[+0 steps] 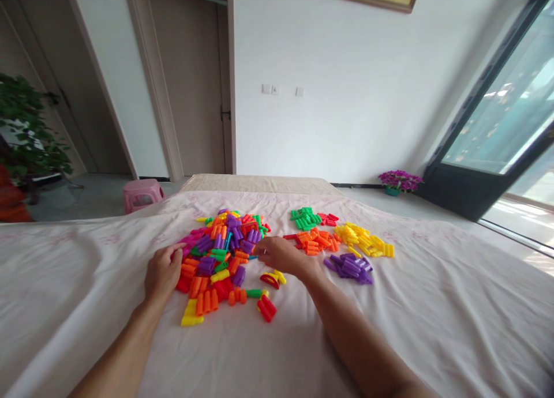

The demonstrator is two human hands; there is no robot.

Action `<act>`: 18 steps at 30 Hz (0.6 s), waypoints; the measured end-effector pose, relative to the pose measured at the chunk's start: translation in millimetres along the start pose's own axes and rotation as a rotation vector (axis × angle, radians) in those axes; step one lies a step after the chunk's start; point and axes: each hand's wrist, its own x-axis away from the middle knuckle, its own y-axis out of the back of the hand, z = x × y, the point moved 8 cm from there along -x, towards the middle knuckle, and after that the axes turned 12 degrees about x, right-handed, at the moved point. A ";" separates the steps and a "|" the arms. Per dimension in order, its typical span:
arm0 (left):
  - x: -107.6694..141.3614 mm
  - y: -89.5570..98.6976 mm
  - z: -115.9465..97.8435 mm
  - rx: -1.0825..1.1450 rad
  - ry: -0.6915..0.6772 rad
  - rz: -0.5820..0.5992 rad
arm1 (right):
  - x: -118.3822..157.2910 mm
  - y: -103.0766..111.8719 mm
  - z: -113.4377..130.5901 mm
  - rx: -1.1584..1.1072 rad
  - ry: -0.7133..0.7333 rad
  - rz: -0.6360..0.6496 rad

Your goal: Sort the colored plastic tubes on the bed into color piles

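Note:
A mixed pile of colourful plastic building pieces [216, 254], shaped like short joined tubes, lies on the cloth between my hands. At the pile's left edge is my left hand [163, 271], its thumb and index finger apart beside magenta pieces [190, 240]. My right hand [281, 255] reaches to the pile's right edge with bent fingers close together, near purple pieces [247, 246]. Whatever its fingertips hold, if anything, is hidden. Just below that hand lie a red curved piece [270, 280] and a yellow piece [280, 277].
Right of the pile are separate groups of green [305, 218], red [329, 220], orange [318, 241], yellow [363, 240] and purple pieces [350, 267]. A wrinkled pale cloth [433, 317] covers the surface. A pink stool [142, 194] stands beyond its left edge.

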 end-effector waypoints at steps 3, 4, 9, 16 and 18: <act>-0.3 0.1 0.6 -0.004 -0.004 -0.005 | -2.0 -5.5 32.9 -0.046 0.153 -0.100; -0.5 0.1 1.1 -0.006 -0.004 -0.006 | -2.0 -7.7 42.0 -0.068 0.198 -0.112; -1.3 -0.5 1.5 -0.001 -0.019 -0.008 | -3.4 -19.5 61.7 -0.089 0.298 -0.093; -0.8 -0.1 -0.4 -0.019 -0.017 -0.008 | -7.0 -27.4 44.6 -0.140 0.158 -0.096; -0.4 -0.1 -1.3 -0.014 -0.018 -0.004 | -7.3 -26.8 43.0 -0.149 0.141 -0.102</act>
